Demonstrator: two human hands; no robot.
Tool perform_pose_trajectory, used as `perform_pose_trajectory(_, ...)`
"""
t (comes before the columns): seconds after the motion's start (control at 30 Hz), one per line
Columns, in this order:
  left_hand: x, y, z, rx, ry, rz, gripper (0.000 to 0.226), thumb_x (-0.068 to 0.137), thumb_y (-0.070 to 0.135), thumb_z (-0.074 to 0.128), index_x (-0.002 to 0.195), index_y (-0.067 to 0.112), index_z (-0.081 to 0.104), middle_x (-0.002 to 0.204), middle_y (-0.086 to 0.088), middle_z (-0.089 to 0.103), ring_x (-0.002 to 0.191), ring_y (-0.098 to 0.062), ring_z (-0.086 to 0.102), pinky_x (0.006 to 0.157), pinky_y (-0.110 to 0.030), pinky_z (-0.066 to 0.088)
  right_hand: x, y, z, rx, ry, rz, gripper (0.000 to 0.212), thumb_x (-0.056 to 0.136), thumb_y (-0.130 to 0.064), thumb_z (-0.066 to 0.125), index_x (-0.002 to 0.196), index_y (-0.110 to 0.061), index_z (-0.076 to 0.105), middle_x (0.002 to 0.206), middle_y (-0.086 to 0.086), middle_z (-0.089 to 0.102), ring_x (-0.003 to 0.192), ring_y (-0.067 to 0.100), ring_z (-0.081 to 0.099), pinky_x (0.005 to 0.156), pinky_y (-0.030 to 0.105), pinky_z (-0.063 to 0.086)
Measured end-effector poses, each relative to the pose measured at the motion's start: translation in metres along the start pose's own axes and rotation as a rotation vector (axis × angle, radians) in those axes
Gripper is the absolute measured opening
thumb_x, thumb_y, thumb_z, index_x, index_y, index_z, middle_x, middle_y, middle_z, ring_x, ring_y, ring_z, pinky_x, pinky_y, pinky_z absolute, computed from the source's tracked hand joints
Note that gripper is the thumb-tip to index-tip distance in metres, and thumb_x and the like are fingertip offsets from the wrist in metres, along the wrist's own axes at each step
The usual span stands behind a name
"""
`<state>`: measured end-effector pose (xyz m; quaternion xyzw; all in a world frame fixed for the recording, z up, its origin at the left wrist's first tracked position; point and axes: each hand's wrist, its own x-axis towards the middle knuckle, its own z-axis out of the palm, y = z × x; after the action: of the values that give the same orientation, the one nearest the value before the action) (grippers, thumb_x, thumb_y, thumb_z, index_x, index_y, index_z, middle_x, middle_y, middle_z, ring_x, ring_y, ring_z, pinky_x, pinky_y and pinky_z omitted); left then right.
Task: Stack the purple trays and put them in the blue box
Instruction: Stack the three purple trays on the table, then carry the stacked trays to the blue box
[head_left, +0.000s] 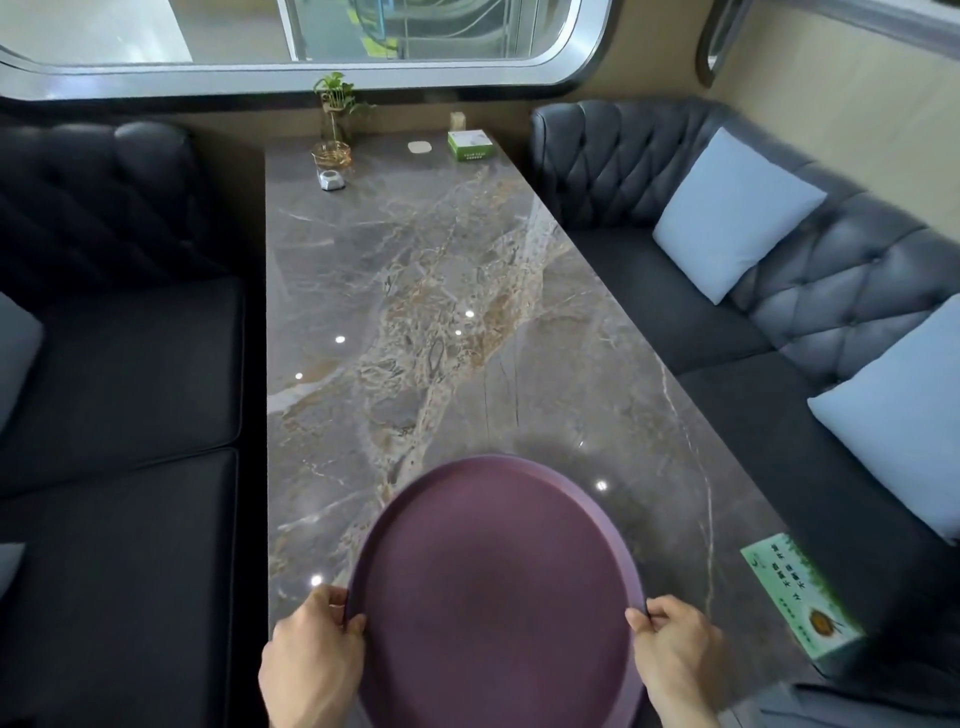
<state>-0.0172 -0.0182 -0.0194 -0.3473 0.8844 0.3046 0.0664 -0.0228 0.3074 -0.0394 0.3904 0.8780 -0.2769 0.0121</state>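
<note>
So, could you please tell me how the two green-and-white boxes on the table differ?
The far box sits at the window end of the table, near the plant; the near box lies at the table's right edge, beside the right hand. The far box looks small and sharp; the near box looks larger and blurred. Printed characters show on the near box's top; the far box's print is too small to read. Both are green and white.

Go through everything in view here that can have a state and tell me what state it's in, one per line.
purple tray: held at both side rims over the near table end
left hand: gripping the tray's left rim
right hand: gripping the tray's right rim
green tissue box: closed, flat at the far end
green card: lying at the table's right edge
plant vase: upright
</note>
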Motion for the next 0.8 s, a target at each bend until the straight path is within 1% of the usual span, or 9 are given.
perform_pose_trajectory(0.1, 0.007, -0.002, 0.002, 0.017, 0.012, 0.025, 0.01, 0.076, 0.036, 0.073, 0.086, 0.037, 0.068, 0.084, 0.009, 0.076, 0.088, -0.027, 0.069, 0.074, -0.034, 0.049, 0.001, 0.0, 0.0, -0.005, -0.023, 0.021, 0.008, 0.073, -0.018, 0.083, 0.074, -0.019, 0.075, 0.082, 0.007, 0.077, 0.086, 0.033, 0.068, 0.073, 0.038, 0.055)
perform_pose_trajectory(0.17, 0.01, -0.003, 0.002, 0.007, 0.007, 0.026, 0.009, 0.077, 0.034, 0.074, 0.083, 0.036, 0.069, 0.082, 0.01, 0.076, 0.088, -0.027, 0.069, 0.076, -0.035, 0.051, 0.001, 0.0, 0.0, -0.001, -0.032, 0.029, 0.009, 0.073, -0.019, 0.083, 0.073, -0.019, 0.074, 0.08, 0.007, 0.076, 0.084, 0.032, 0.068, 0.073, 0.038, 0.055)
perform_pose_trajectory(0.3, 0.013, -0.003, 0.003, -0.016, -0.002, -0.017, 0.01, 0.074, 0.033, 0.077, 0.077, 0.037, 0.068, 0.075, 0.009, 0.074, 0.084, -0.026, 0.068, 0.071, -0.032, 0.049, 0.003, 0.001, 0.0, 0.015, -0.047, 0.044, 0.018, 0.074, -0.02, 0.082, 0.064, -0.023, 0.067, 0.074, 0.006, 0.074, 0.08, 0.033, 0.066, 0.071, 0.036, 0.054)
perform_pose_trajectory(0.37, 0.016, -0.003, 0.003, -0.027, -0.01, -0.028, 0.012, 0.072, 0.033, 0.078, 0.073, 0.038, 0.067, 0.072, 0.009, 0.073, 0.082, -0.026, 0.067, 0.069, -0.032, 0.048, 0.003, 0.001, 0.001, 0.015, -0.044, 0.056, 0.017, 0.074, -0.02, 0.082, 0.064, -0.021, 0.068, 0.073, 0.007, 0.074, 0.08, 0.033, 0.066, 0.068, 0.034, 0.052)
perform_pose_trajectory(0.57, 0.019, -0.004, 0.004, -0.02, -0.014, -0.046, 0.014, 0.07, 0.032, 0.08, 0.072, 0.037, 0.067, 0.075, 0.001, 0.071, 0.076, -0.027, 0.062, 0.067, -0.032, 0.047, 0.004, 0.0, 0.002, 0.003, -0.033, 0.056, 0.018, 0.073, -0.02, 0.083, 0.063, -0.021, 0.068, 0.069, 0.006, 0.073, 0.074, 0.032, 0.063, 0.064, 0.033, 0.049)
perform_pose_trajectory(0.73, 0.022, -0.006, 0.007, 0.046, -0.025, 0.003, 0.013, 0.071, 0.034, 0.078, 0.072, 0.037, 0.065, 0.079, 0.001, 0.072, 0.082, -0.029, 0.066, 0.071, -0.035, 0.053, 0.005, 0.0, 0.002, -0.007, -0.048, 0.065, 0.018, 0.072, -0.021, 0.083, 0.062, -0.022, 0.067, 0.071, 0.005, 0.073, 0.079, 0.032, 0.066, 0.067, 0.035, 0.054)
perform_pose_trajectory(0.8, 0.023, -0.006, 0.007, 0.066, -0.017, 0.023, 0.013, 0.072, 0.034, 0.077, 0.071, 0.036, 0.064, 0.078, 0.001, 0.071, 0.08, -0.029, 0.065, 0.07, -0.035, 0.053, 0.005, 0.001, 0.003, -0.009, -0.049, 0.061, 0.018, 0.072, -0.02, 0.083, 0.063, -0.022, 0.067, 0.071, 0.005, 0.074, 0.079, 0.032, 0.066, 0.068, 0.035, 0.054)
